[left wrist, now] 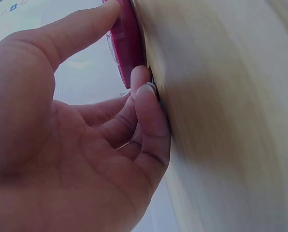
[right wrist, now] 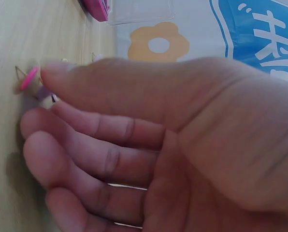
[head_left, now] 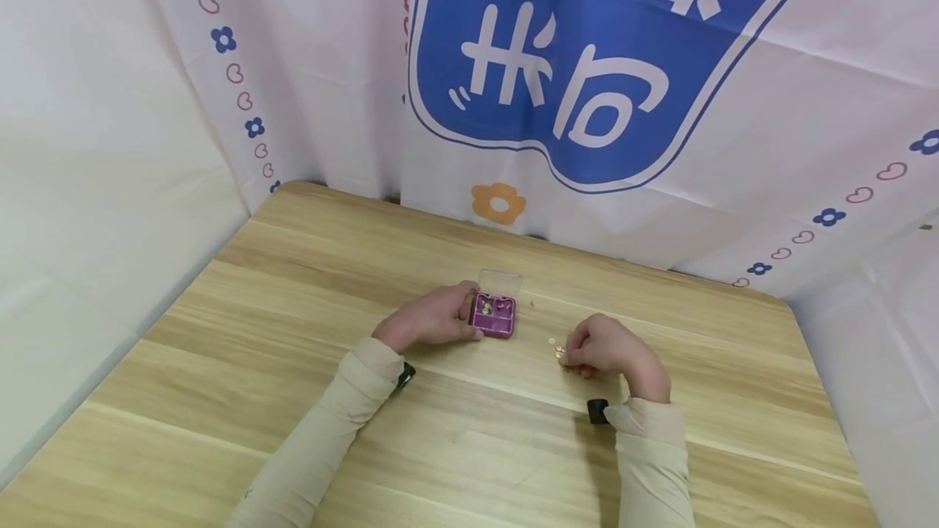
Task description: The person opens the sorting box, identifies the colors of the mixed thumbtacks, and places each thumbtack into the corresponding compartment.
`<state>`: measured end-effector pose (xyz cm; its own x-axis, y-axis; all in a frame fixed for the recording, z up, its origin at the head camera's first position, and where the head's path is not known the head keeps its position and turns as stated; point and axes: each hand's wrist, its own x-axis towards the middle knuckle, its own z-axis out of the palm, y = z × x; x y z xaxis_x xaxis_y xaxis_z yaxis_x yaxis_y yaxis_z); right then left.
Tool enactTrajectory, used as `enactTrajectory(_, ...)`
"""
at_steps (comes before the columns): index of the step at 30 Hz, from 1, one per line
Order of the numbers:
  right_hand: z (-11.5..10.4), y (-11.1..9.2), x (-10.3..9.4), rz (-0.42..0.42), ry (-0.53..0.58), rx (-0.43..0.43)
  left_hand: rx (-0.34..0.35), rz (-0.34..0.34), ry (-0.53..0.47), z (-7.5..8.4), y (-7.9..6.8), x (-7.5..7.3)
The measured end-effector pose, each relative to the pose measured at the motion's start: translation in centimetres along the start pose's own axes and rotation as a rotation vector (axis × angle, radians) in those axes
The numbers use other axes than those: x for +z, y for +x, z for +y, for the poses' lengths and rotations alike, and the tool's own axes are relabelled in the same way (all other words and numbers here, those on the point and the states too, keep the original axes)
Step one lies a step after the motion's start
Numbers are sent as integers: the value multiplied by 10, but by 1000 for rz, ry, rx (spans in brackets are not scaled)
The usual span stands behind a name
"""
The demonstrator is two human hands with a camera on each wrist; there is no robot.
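Observation:
A small magenta box (head_left: 495, 324) with divided compartments lies on the table, its clear lid (head_left: 501, 281) raised at the back. Small shiny pieces (head_left: 487, 308) sit in its rear compartments. My left hand (head_left: 436, 316) grips the box from the left, thumb at its near corner and fingers along the far side. Over several tiny gold-coloured pieces (head_left: 552, 341) my right hand (head_left: 605, 349) bends down, fingers curled. In the right wrist view its thumb tip pinches at a small purple piece (right wrist: 43, 92), beside a pink disc (right wrist: 29, 79) with a thin gold-coloured pin.
One more tiny piece (head_left: 532, 303) lies right of the box. The wood-grain table (head_left: 455, 446) ends at a white printed curtain (head_left: 352, 129) behind, with white cloth walls (head_left: 95, 145) at both sides. Dark wrist bands (head_left: 598, 411) show under the sleeves.

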<state>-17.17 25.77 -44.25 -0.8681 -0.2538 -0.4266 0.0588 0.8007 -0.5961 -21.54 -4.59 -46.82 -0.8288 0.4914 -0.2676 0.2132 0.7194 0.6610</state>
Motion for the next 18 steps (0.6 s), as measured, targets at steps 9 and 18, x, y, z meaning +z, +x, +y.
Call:
enactTrajectory(9,2,0,-1,58,-6,9,1,-6,11,-1,2,0)
enactTrajectory(18,5,-2,-2,77,-18,-21,-5,-7,9,0,0,-1)
